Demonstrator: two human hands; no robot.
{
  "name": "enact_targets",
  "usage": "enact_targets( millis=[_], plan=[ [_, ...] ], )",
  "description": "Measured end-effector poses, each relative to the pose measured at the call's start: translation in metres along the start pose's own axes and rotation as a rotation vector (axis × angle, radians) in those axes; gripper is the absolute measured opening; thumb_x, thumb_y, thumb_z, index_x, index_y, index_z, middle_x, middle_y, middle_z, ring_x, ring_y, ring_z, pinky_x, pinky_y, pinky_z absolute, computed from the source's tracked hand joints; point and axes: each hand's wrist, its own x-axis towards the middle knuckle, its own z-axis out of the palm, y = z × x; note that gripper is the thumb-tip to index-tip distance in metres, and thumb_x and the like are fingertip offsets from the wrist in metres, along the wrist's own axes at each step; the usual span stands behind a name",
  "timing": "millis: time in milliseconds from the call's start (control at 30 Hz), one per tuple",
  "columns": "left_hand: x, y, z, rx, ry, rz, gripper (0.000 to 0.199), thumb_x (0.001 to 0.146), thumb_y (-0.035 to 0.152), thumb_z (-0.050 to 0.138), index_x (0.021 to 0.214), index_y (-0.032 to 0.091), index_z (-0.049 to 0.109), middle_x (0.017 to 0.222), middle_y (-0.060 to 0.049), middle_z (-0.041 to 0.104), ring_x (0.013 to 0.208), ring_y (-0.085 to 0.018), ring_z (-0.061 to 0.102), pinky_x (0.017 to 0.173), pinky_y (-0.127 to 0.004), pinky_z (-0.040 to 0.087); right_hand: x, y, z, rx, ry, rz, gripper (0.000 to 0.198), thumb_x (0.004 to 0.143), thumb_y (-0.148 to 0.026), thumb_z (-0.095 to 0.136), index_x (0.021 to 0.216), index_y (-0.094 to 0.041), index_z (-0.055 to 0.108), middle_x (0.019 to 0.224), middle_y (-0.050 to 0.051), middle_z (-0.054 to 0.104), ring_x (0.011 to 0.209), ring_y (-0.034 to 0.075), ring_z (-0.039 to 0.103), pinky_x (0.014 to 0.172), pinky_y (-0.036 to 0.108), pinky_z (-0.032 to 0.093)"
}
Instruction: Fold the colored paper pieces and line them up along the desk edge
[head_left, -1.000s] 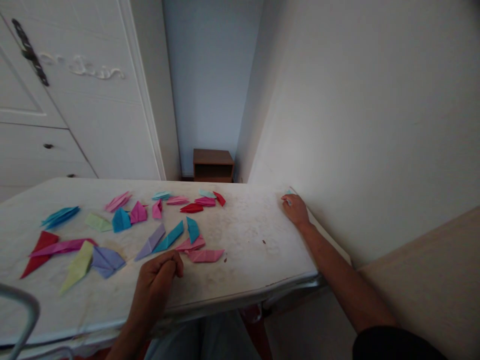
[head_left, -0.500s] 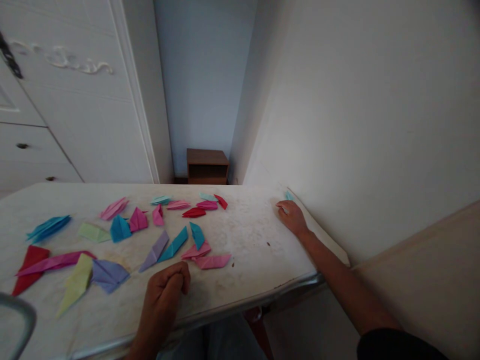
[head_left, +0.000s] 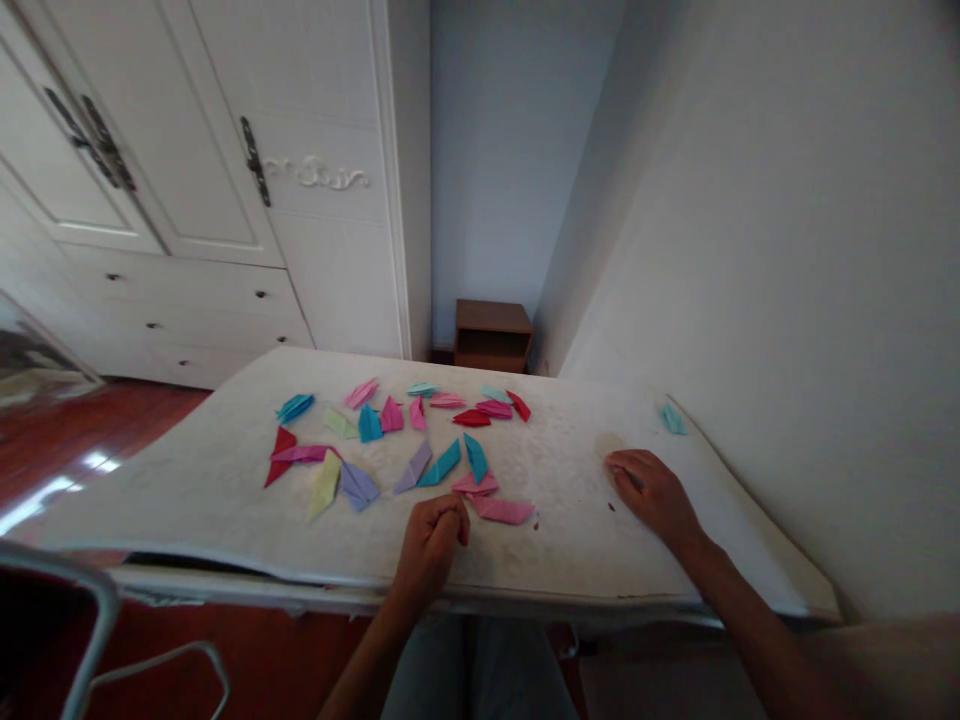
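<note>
My left hand (head_left: 435,540) rests as a loose fist near the table's front edge, just below a pink folded paper strip (head_left: 504,510); no object shows in it. Further right, my right hand (head_left: 654,492) is over the tabletop with its fingers curled in, and nothing is visible between them. Beyond it, by the right edge, lies a light teal folded paper piece (head_left: 673,419), apart from the hand. Close to my left hand are a blue folded piece (head_left: 440,464), another blue one (head_left: 475,458) leaning over pink paper (head_left: 475,485), and a lavender piece (head_left: 413,468).
More folded paper pieces spread to the left, among them red (head_left: 279,458), yellow-green (head_left: 325,487) and purple (head_left: 359,486). They lie on a white table (head_left: 570,560). A wall (head_left: 787,300) borders its right side. Behind stand a white wardrobe (head_left: 337,260) and a brown cabinet (head_left: 493,317).
My view has swung left, showing more wardrobe and floor. The right hand has drawn back from the teal paper piece at the right edge, uncovering it. The left hand stays in its fist.
</note>
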Motion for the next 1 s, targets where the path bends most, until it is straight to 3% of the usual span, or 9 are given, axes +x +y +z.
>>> enact_targets(
  millis=[300,467,600,867,1000],
  plan=[
    [0.001,-0.001,0.001,-0.029,0.077,-0.028,0.024,0.066,0.028,0.037,0.045,0.020,0.045,0.046,0.000,0.041,0.049,-0.013,0.038,0.053,-0.026,0.029,0.000,0.006,0.001,0.045,0.001,-0.019,0.022,0.087,-0.031,0.049,0.091,-0.026,0.070,0.094,0.007,0.072,0.089,0.024,0.066,0.082,0.042,0.055],
    [0.000,-0.001,0.002,-0.015,0.059,-0.053,0.022,0.068,0.027,0.038,0.050,0.019,0.049,0.046,0.002,0.036,0.047,-0.012,0.034,0.050,-0.025,0.027,0.000,0.004,-0.001,0.059,-0.018,-0.004,0.023,0.088,-0.033,0.048,0.090,-0.024,0.069,0.092,0.007,0.072,0.086,0.024,0.067,0.082,0.042,0.056],
    [-0.003,-0.003,0.005,0.022,0.061,-0.024,0.022,0.070,0.024,0.039,0.055,0.018,0.054,0.049,0.002,0.041,0.049,-0.013,0.038,0.051,-0.025,0.029,0.000,0.004,-0.002,0.071,-0.032,0.030,0.022,0.087,-0.032,0.048,0.089,-0.025,0.069,0.092,0.007,0.072,0.086,0.024,0.067,0.082,0.042,0.055],
    [-0.005,-0.004,0.005,-0.017,0.147,-0.011,0.021,0.069,0.019,0.042,0.059,0.016,0.060,0.054,0.000,0.050,0.052,-0.012,0.046,0.053,-0.024,0.034,0.000,0.008,-0.004,0.101,-0.019,0.090,0.023,0.087,-0.036,0.050,0.090,-0.025,0.070,0.093,0.008,0.072,0.087,0.025,0.068,0.083,0.042,0.055],
    [-0.001,-0.002,-0.004,-0.147,0.282,-0.080,0.021,0.070,0.023,0.043,0.057,0.016,0.057,0.051,0.001,0.048,0.047,-0.010,0.043,0.047,-0.022,0.032,-0.002,0.012,-0.005,0.119,-0.037,0.154,0.028,0.086,-0.043,0.051,0.090,-0.023,0.071,0.094,0.008,0.073,0.087,0.026,0.069,0.082,0.042,0.055]
  ],
)
